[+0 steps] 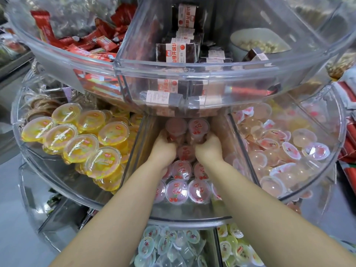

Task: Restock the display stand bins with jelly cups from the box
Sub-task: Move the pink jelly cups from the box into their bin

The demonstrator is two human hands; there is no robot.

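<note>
With your left hand [163,143] and right hand [209,144] each gripping pink jelly cups [187,130], seat them upright at the middle bin [190,216] back.

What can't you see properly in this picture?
- Box: not in the head view at all.
- Fingertips of left hand and right hand: buried among pink cups.
- Back of middle bin: covered by upper tier.
- Cup label print: too small.

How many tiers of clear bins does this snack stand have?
3 show: the top tier with wrapped snacks, the middle tier with jelly cups where both hands reach, the bottom tier below. More may be out of view.
</note>
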